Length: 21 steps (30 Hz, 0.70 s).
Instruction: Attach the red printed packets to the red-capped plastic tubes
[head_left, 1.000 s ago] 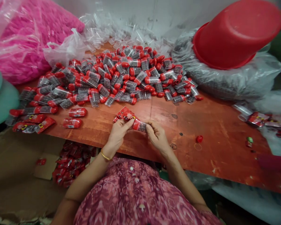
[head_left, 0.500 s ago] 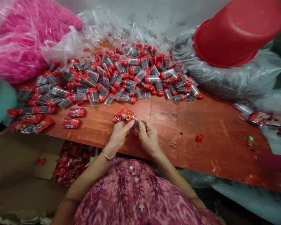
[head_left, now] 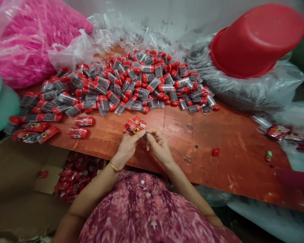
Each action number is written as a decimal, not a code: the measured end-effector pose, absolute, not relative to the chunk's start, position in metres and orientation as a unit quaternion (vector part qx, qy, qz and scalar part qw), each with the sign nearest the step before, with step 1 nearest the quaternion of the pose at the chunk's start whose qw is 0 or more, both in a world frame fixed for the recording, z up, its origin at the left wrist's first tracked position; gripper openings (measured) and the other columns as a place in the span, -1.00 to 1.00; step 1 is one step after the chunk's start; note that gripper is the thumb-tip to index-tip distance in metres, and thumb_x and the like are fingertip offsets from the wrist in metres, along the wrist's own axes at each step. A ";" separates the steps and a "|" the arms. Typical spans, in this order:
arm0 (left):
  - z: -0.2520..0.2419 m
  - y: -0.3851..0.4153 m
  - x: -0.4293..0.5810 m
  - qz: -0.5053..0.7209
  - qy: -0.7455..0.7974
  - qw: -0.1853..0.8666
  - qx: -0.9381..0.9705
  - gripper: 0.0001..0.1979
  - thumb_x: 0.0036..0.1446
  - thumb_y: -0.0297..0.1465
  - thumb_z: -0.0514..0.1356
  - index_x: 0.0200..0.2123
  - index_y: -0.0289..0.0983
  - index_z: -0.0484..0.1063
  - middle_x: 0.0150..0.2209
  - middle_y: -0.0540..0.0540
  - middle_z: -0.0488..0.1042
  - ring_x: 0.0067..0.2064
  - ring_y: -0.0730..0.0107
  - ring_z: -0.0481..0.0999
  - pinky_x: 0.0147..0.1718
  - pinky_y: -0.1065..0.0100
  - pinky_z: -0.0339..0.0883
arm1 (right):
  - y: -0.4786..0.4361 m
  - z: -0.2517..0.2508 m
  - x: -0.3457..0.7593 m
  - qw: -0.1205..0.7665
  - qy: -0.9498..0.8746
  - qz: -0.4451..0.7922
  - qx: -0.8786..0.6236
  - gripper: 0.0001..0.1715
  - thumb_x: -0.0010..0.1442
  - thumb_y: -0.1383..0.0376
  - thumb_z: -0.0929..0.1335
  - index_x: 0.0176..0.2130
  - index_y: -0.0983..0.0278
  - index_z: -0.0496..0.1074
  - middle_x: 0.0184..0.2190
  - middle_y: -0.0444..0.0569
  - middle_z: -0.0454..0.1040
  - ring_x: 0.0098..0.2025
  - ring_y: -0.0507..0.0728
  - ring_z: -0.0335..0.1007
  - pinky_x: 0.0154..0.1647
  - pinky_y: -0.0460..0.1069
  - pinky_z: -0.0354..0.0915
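Observation:
Near the table's front edge, my left hand point(head_left: 128, 145), with a gold bracelet at the wrist, is closed on red printed wrappers point(head_left: 134, 125) that fan out above its fingers. Beside it my right hand point(head_left: 159, 145) is pinched, its fingertips meeting those of my left hand. Whatever lies between the right fingertips is too small and dark to make out. Behind both hands spreads a heap of clear tubes with red caps point(head_left: 142, 81). Two red wrapped tubes point(head_left: 78, 132) lie left of my hands.
Pink pieces in plastic point(head_left: 40, 40) stand back left, above a teal container point(head_left: 5, 104). A red bucket point(head_left: 258, 40) sits upside down on a filled bag point(head_left: 243, 91). A red cap point(head_left: 216, 152) lies right. Below left, a cardboard box point(head_left: 17, 189) holds red packets point(head_left: 76, 179).
My fingertips have come together, and the clear film seen between them before is now mostly hidden. My right hand has shifted slightly left. The view has moved a little.

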<state>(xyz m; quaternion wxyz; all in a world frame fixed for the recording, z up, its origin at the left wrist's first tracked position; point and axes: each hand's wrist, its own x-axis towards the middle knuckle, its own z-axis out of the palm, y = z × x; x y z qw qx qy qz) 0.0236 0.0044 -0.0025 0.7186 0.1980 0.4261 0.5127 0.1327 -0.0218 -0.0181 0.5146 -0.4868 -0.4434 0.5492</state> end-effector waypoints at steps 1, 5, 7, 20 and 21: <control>-0.001 0.004 0.022 0.511 0.421 0.725 0.191 -0.66 -0.37 -0.31 0.44 -0.45 -0.33 0.52 -0.46 -0.02 0.54 -0.41 0.48 0.45 -0.39 0.46 0.32 | -0.024 -0.017 0.134 0.507 -0.443 0.568 -0.473 -0.63 0.08 -0.01 0.33 -0.26 0.20 0.32 -0.51 -0.22 0.37 -0.66 -0.07 0.22 -0.59 -0.11 0.23; 0.002 0.000 0.023 0.499 0.414 0.744 0.163 -0.61 -0.41 -0.24 0.45 -0.46 -0.33 0.51 -0.50 -0.01 0.53 -0.50 0.52 0.42 -0.54 0.50 0.28 | -0.027 -0.016 0.138 0.497 -0.448 0.589 -0.454 -0.59 0.03 0.01 0.38 -0.23 0.22 0.34 -0.55 -0.20 0.42 -0.60 -0.02 0.35 -0.50 -0.08 0.31; 0.001 -0.004 0.024 0.483 0.412 0.757 0.152 -0.60 -0.42 -0.22 0.45 -0.47 -0.33 0.50 -0.56 0.03 0.49 -0.57 0.57 0.37 -0.61 0.52 0.22 | -0.022 -0.020 0.137 0.496 -0.447 0.582 -0.465 -0.62 -0.02 0.01 0.41 -0.37 0.22 0.32 -0.61 -0.22 0.39 -0.63 -0.02 0.31 -0.54 -0.08 0.28; 0.001 0.000 -0.076 0.366 0.686 0.540 0.324 -0.69 -0.30 -0.22 0.39 -0.50 -0.30 0.47 -0.54 -0.14 0.53 -0.43 0.17 0.53 -0.41 0.29 0.34 | 0.071 -0.018 0.181 0.302 -0.745 0.096 -0.587 -0.64 0.22 0.08 0.22 -0.20 0.27 0.41 -0.21 0.13 0.46 -0.13 0.23 0.32 -0.07 0.11 0.24; 0.003 0.003 -0.089 0.332 0.751 0.435 0.370 -0.71 -0.29 -0.20 0.38 -0.56 -0.27 0.43 -0.60 -0.12 0.49 -0.39 0.08 0.53 -0.39 0.25 0.34 | 0.088 -0.017 0.196 0.286 -0.712 0.052 -0.639 -0.62 0.24 0.14 0.20 -0.12 0.32 0.40 -0.14 0.20 0.42 -0.07 0.28 0.28 -0.05 0.16 0.22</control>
